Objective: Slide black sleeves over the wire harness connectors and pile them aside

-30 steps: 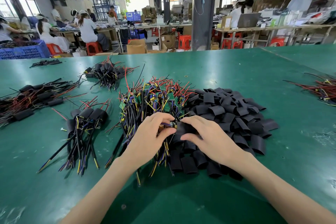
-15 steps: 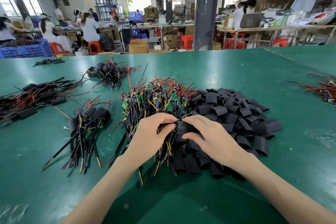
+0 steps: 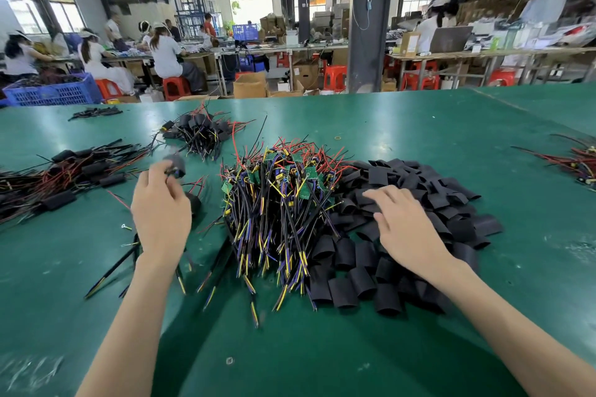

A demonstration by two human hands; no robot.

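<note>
Hands out over the green table (image 3: 354, 348). Had the left hand (image 3: 161, 213) lifted off the surface, thumb and fingertips pinching one sleeved harness (image 3: 175, 164) by its black end, too blurry to make out more. Had the right hand (image 3: 406, 229) palm down, fingers loose and spread, resting on the heap of black sleeves (image 3: 435, 184), not gripping any. Found the bare harnesses (image 3: 277, 213) heaped right between the two hands, little green boards on the far side, black, yellow and blue wire ends pointing back toward the wrists, touching the sleeve heap on the right-hand side. Spotted a small finished pile (image 3: 195, 203) just under and beyond the left hand, wires trailing back past the left wrist. Saw two more sleeved lots further out: a left bunch (image 3: 80, 171) well to the left of the left hand, a far bunch (image 3: 200, 130) well beyond it.
</note>
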